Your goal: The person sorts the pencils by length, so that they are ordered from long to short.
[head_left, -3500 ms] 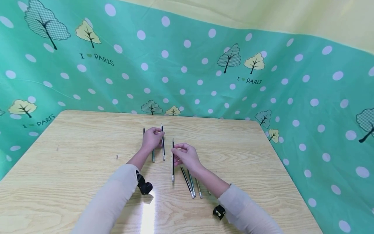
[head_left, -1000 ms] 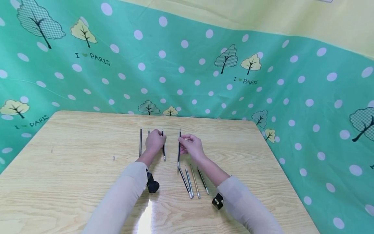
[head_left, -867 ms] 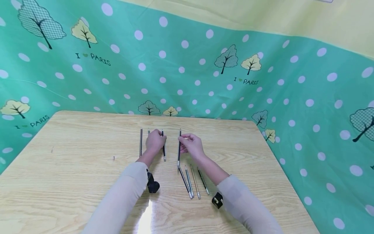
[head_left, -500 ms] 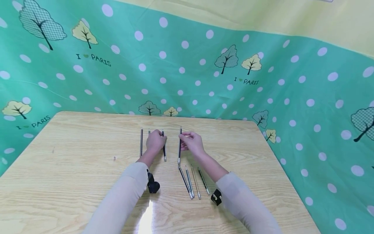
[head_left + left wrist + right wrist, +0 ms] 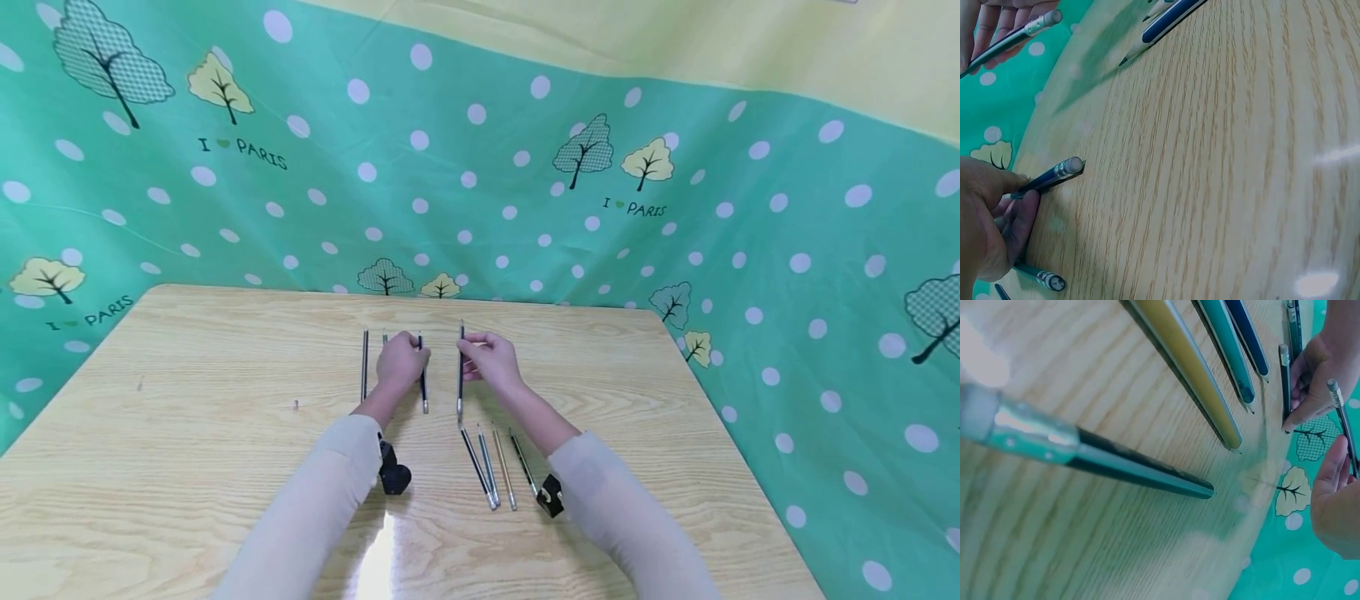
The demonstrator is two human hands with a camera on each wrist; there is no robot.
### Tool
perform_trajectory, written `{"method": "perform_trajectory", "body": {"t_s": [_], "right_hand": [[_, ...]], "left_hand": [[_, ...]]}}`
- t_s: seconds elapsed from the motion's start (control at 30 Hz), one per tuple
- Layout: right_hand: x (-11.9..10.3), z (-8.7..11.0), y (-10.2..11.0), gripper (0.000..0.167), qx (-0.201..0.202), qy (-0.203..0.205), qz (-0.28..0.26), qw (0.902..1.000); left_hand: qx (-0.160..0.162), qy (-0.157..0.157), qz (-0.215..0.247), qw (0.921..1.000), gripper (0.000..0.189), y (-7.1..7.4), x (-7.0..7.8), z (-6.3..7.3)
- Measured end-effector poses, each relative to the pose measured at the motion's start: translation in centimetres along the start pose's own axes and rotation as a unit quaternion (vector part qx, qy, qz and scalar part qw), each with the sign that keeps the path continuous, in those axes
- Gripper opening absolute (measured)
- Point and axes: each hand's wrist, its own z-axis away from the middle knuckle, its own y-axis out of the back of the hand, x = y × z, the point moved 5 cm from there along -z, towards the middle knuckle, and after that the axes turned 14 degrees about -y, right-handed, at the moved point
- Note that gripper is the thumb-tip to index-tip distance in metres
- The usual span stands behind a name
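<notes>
In the head view, my left hand [image 5: 401, 363] pinches a dark blue pencil [image 5: 423, 390] low over the table, eraser end toward me. My right hand [image 5: 491, 360], a little to the right, holds a black pencil [image 5: 461, 379] between thumb and fingers, tip pointing away. The left wrist view shows this black pencil [image 5: 1016, 39] raised in the right hand [image 5: 1000, 25], and the dark blue pencil's eraser [image 5: 1072, 165] close over the wood. Left of the left hand lies a dark pencil [image 5: 364, 367]. A green pencil [image 5: 385, 337] is mostly hidden beneath that hand.
Nearer me lie a blue-striped pencil [image 5: 477, 467], a teal pencil [image 5: 487, 458], a gold pencil [image 5: 504, 467] and a black-and-green pencil [image 5: 522, 461], erasers toward me. A small mark [image 5: 296, 405] shows on the wooden table [image 5: 187, 433]. A green dotted curtain [image 5: 480, 167] hangs behind.
Since the earliest frame, my right hand has carried the black pencil toward the back. My left hand has shifted slightly right and lowered its pencil. In the last second, the right hand crept farther back.
</notes>
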Motion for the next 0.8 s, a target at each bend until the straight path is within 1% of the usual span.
{"method": "perform_trajectory", "body": {"t_s": [0.2, 0.4, 0.8], "right_hand": [[-0.2, -0.2, 0.1, 0.027, 0.004, -0.006, 0.001, 1.0], [-0.3, -0.6, 0.2, 0.026, 0.009, 0.0, 0.001, 1.0], [0.0, -1.3, -0.2, 0.024, 0.011, 0.003, 0.004, 0.9999]], "left_hand": [[0.006, -0.007, -0.014, 0.9998, 0.033, 0.0, 0.0, -0.1], [0.006, -0.005, -0.019, 0.9998, 0.032, -0.1, 0.1, -0.1], [0.006, -0.006, -0.017, 0.9998, 0.032, 0.0, 0.2, 0.0]]}}
